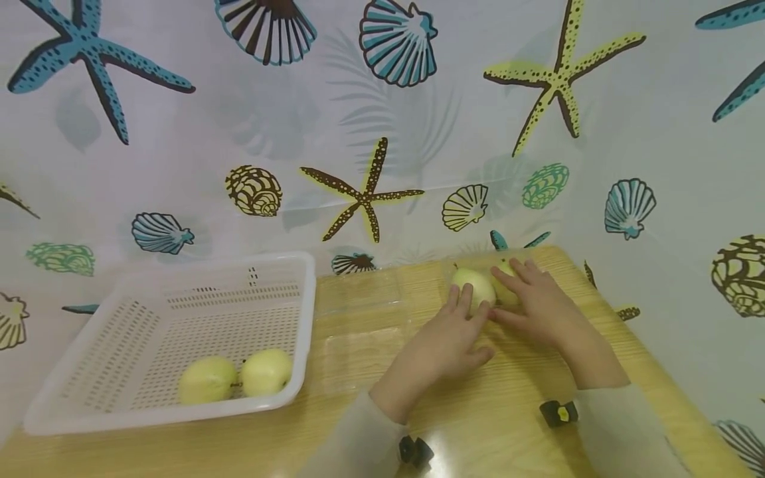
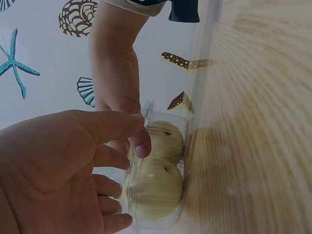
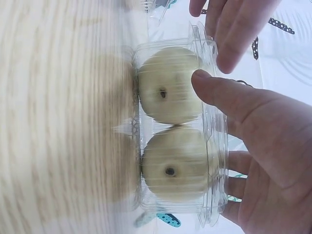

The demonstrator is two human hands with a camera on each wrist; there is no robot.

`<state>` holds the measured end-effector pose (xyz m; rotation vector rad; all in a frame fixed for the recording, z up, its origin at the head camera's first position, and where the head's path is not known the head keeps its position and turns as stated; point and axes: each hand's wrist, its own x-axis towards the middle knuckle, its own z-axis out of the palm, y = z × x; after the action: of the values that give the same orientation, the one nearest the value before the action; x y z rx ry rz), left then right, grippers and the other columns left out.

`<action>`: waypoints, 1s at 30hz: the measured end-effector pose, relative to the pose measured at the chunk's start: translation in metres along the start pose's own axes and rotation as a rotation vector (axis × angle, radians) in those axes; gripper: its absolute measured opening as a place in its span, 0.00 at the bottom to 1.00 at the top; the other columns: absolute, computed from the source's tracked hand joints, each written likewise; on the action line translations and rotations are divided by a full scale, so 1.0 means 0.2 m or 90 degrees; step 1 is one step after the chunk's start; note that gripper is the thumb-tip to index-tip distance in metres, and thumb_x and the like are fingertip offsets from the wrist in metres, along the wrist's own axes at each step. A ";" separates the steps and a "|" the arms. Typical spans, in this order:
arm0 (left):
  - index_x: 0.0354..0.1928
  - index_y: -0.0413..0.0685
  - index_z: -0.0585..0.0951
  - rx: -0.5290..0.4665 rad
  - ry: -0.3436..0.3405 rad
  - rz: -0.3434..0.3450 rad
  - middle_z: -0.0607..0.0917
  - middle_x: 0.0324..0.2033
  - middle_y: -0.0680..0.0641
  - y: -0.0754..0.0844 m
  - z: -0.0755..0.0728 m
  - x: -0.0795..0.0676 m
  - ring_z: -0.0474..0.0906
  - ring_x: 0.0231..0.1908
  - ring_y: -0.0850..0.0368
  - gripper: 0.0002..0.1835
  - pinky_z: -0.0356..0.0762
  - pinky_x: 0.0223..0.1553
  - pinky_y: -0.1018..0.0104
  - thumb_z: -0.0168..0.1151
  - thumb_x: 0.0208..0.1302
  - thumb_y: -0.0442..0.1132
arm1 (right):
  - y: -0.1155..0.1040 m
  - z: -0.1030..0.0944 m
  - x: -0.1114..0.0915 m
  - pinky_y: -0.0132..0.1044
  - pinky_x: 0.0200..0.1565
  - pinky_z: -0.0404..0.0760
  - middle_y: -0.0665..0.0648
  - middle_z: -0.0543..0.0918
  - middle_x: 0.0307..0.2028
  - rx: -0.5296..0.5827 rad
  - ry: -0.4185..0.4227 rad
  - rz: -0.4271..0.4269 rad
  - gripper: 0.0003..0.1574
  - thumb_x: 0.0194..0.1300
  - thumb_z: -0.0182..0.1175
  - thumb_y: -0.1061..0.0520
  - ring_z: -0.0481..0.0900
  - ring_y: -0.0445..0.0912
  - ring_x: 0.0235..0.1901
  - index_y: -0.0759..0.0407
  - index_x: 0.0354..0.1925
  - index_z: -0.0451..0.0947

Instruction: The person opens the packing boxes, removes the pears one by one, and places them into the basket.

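Two round yellow-green pears (image 3: 173,163) sit side by side in a clear plastic clamshell box (image 3: 210,146) at the table's back right. My left hand (image 1: 445,342) reaches over the nearer pear (image 1: 474,282), its straight fingertips at the front and top of the box. From the right, my right hand (image 1: 542,305) spreads its fingers over the other pear and covers much of it. In the right wrist view, its thumb (image 3: 222,92) lies at the box's upper rim. The fingertips of both hands are close together, and neither hand curls round a pear.
A white perforated basket (image 1: 307,312) stands on the left with two more pears (image 1: 267,372) at its front right. Between basket and hands lies an open clear plastic container (image 1: 364,352). Patterned cloth (image 1: 406,153) with shells and starfish hangs behind the wooden table (image 1: 514,411).
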<state>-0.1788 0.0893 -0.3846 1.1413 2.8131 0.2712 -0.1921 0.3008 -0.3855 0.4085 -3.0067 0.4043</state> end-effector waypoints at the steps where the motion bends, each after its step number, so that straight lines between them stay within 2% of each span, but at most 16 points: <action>1: 0.78 0.51 0.55 0.011 0.005 -0.001 0.46 0.78 0.35 0.00 0.00 0.00 0.40 0.77 0.39 0.40 0.55 0.73 0.54 0.54 0.72 0.59 | -0.01 0.00 0.00 0.70 0.69 0.49 0.73 0.56 0.74 -0.005 0.000 0.000 0.50 0.65 0.61 0.32 0.48 0.73 0.73 0.56 0.75 0.62; 8: 0.79 0.49 0.54 0.060 0.036 -0.020 0.50 0.77 0.36 -0.01 0.01 -0.05 0.45 0.77 0.40 0.43 0.51 0.74 0.54 0.57 0.70 0.59 | -0.07 0.02 0.02 0.70 0.69 0.48 0.73 0.55 0.74 -0.040 -0.004 -0.004 0.48 0.67 0.59 0.34 0.48 0.73 0.73 0.56 0.75 0.61; 15: 0.77 0.46 0.59 0.088 0.031 -0.034 0.53 0.77 0.38 -0.03 0.00 -0.11 0.47 0.77 0.42 0.41 0.51 0.74 0.56 0.57 0.70 0.59 | -0.14 0.04 0.01 0.68 0.70 0.50 0.72 0.57 0.73 -0.056 0.000 -0.012 0.50 0.65 0.60 0.32 0.51 0.73 0.72 0.55 0.75 0.62; 24: 0.75 0.46 0.63 0.101 0.051 -0.001 0.59 0.76 0.40 -0.08 0.00 -0.16 0.53 0.75 0.43 0.37 0.59 0.72 0.55 0.57 0.71 0.56 | -0.17 0.02 -0.01 0.69 0.66 0.59 0.70 0.57 0.74 -0.051 -0.020 -0.007 0.48 0.64 0.63 0.37 0.52 0.71 0.72 0.53 0.75 0.62; 30: 0.74 0.48 0.65 0.106 0.065 0.021 0.61 0.75 0.42 -0.09 0.00 -0.18 0.58 0.74 0.43 0.35 0.63 0.70 0.56 0.58 0.71 0.54 | -0.17 0.02 -0.05 0.68 0.65 0.62 0.70 0.60 0.73 -0.050 -0.008 -0.018 0.47 0.64 0.64 0.36 0.54 0.71 0.72 0.52 0.74 0.64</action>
<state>-0.1646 0.0511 -0.3870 1.2401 2.9554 0.1020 -0.1735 0.2702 -0.3827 0.4486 -3.0126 0.2815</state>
